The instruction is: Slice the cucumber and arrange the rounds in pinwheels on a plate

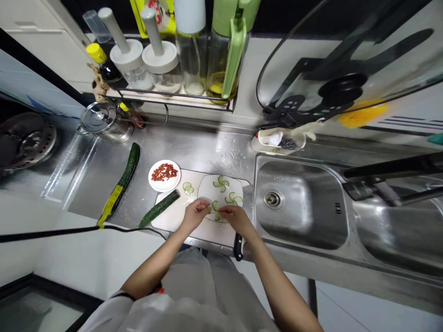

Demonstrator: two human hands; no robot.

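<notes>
A whitish plate (224,186) lies on the cutting board (188,226), with thin cucumber slices (221,183) laid in curved clusters on it. My left hand (196,214) is closed in a pinch over the plate's left edge; what its fingertips hold, if anything, is too small to make out. My right hand (237,218) pinches at a cucumber slice in the front cluster. Left of the plate lie a few loose slices (188,188) on the board. A cut cucumber (159,208) rests across the board's left side. Beneath my right wrist, a knife (238,247) shows its black handle.
A white dish (155,184) of red chopped pieces stands behind the cut cucumber. Further left are a whole cucumber (128,167) with a yellow label and a lidded pot (116,131). The steel sink (304,221) is at right; a condiment shelf (180,99) runs along the back.
</notes>
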